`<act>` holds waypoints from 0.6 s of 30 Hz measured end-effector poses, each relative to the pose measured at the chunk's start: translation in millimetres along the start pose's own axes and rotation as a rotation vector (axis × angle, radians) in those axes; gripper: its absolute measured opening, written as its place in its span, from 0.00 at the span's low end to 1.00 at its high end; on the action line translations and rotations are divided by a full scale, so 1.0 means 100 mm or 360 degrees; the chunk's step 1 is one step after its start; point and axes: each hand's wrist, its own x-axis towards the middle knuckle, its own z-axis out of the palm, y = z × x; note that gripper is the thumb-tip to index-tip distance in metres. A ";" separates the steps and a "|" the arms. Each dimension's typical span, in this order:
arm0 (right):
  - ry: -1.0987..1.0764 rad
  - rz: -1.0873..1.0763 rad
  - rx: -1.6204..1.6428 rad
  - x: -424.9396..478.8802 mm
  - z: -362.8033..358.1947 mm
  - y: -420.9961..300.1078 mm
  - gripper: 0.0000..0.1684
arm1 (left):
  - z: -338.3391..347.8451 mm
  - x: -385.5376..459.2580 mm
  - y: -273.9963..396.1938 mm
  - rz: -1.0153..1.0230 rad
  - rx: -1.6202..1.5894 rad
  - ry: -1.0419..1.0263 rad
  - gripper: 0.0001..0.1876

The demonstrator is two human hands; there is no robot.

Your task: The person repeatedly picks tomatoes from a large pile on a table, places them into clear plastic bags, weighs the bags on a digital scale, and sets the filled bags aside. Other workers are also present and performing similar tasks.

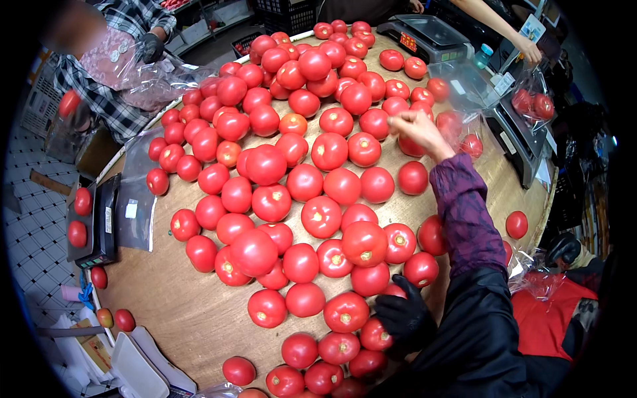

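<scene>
Many red tomatoes (321, 217) cover a round wooden table (199, 318), some piled on others towards the back. My left hand (405, 313), in a black glove, curls around a tomato (395, 290) at the lower right; its fingers partly hide it. My right hand (417, 130) is bare below a purple patterned sleeve and reaches over tomatoes at the upper right. Its fingertips are beside a tomato (374, 124), and its palm side is hidden. Just right of that wrist, a clear plastic bag (470, 127) holds tomatoes.
Digital scales stand at the left (93, 224), the back (430, 37) and the right (517, 139). A co-worker (114, 64) handles a plastic bag at the upper left. Another person's hand (527, 49) holds a bagged load over the right scale. A person in red (547, 313) is at the right.
</scene>
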 end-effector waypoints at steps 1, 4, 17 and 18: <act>0.0195 -0.0191 0.0147 0.12 0.05 -0.04 0.24 | -0.02 0.00 0.01 -0.0025 -0.0155 -0.0134 0.09; 0.0743 -0.0093 -0.0005 0.57 0.15 -0.22 0.26 | 0.20 0.04 0.14 -0.0037 -0.0017 0.0051 0.09; 0.0435 0.0576 -0.0509 1.73 0.30 0.00 0.40 | 0.41 0.05 0.31 -0.0143 0.0129 0.0251 0.09; 0.0418 0.0591 -0.0531 1.77 0.29 -0.03 0.40 | 0.43 0.06 0.31 -0.0148 0.0128 0.0257 0.09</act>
